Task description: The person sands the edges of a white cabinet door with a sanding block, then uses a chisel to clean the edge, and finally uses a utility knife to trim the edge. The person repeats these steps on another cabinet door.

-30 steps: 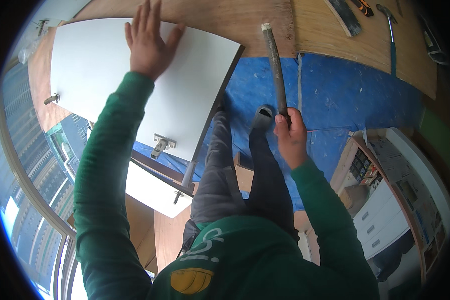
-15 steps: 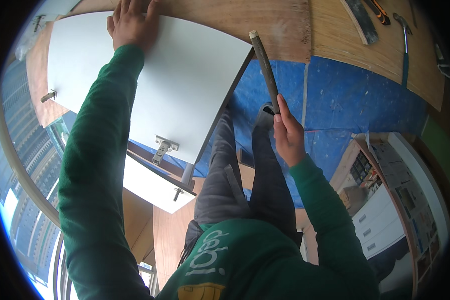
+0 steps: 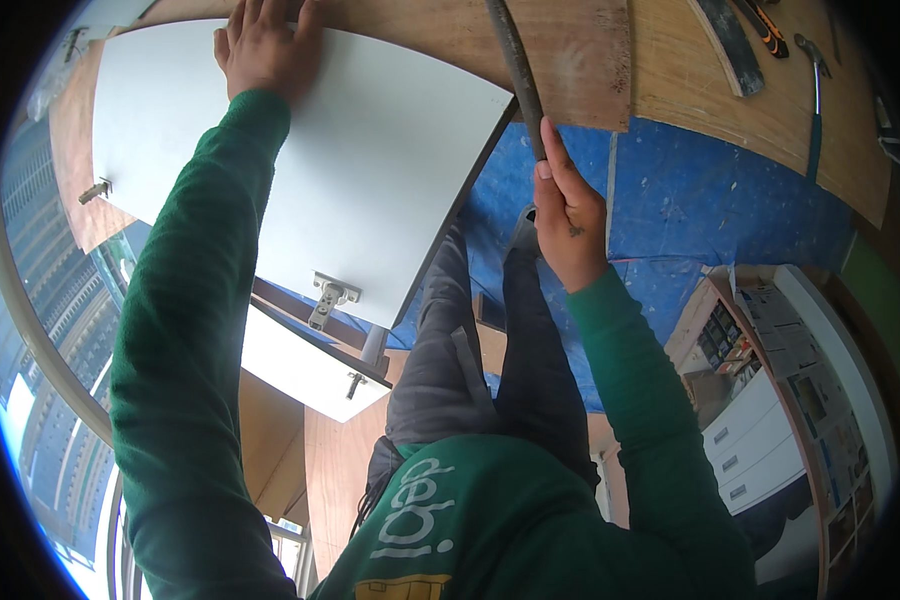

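A white panel [image 3: 390,170] lies across a wooden board. Metal cup hinges are fixed near its near edge, one hinge [image 3: 330,297] at the right and another hinge [image 3: 96,191] at the left. My left hand [image 3: 262,60] rests flat on the panel's far part, fingers spread and reaching the far edge. In my right hand [image 3: 573,220] is a long, narrow dark bar [image 3: 518,70] that looks like a file. The bar passes close by the panel's right corner; whether it touches cannot be told. Its far end runs out of view.
On the plywood [image 3: 690,110] at the far right lie a dark-faced strip [image 3: 725,45], a cutter knife [image 3: 765,30] and a hammer [image 3: 816,110]. Blue sheeting [image 3: 710,200] covers the floor. A second white panel [image 3: 295,360] sits below the first. White drawers [image 3: 745,450] stand at right.
My right hand has moved away from my body, pushing the bar farther out past the panel's corner, so its pale tip has left the view. My left hand stays in place.
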Available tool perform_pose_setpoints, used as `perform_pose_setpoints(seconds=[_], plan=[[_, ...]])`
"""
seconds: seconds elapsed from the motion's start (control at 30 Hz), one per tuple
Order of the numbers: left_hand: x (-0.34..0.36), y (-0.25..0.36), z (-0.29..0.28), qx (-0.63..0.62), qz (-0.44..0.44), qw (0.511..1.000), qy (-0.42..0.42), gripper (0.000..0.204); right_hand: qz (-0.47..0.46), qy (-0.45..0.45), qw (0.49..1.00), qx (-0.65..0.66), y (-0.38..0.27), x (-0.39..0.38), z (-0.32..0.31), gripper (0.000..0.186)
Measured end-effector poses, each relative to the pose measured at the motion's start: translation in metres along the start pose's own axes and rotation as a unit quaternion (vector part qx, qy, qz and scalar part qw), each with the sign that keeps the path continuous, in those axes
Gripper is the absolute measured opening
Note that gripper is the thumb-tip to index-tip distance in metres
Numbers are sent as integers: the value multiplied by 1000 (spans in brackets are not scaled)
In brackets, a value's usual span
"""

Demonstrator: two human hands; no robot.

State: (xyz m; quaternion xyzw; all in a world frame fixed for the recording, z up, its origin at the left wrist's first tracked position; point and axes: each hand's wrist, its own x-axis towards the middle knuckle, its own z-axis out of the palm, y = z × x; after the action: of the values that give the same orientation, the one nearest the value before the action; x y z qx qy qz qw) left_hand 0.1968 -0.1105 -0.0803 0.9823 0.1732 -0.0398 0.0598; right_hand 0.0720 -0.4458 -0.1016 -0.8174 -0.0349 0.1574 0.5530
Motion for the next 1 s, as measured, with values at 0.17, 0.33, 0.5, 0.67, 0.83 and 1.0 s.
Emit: perform_pose_setpoints(seconds=[0.17, 0.33, 0.5, 0.67, 0.83, 1.0], plan=[[2, 0, -1, 6, -3, 1000, -5, 67, 12, -10, 1000, -10, 10, -41, -19, 57], [0, 1, -1, 8, -3, 1000, -4, 67, -39, -29, 996, -72, 1, -20, -12, 54], [2, -1, -1, -1, 1, 1000, -1, 66, -2, 8, 1000, -25, -15, 6, -7, 56], [1, -2, 0, -1, -4, 1000, 0, 65, -44, -10, 997, -65, -3, -37, -20, 57], [0, -1, 1, 2, 7, 1000, 7, 65, -68, -1, 994, -90, -8, 2, -7, 57], [3, -6, 2, 6, 6, 1000, 11, 65, -29, 7, 998, -62, -22, 8, -8, 59]])
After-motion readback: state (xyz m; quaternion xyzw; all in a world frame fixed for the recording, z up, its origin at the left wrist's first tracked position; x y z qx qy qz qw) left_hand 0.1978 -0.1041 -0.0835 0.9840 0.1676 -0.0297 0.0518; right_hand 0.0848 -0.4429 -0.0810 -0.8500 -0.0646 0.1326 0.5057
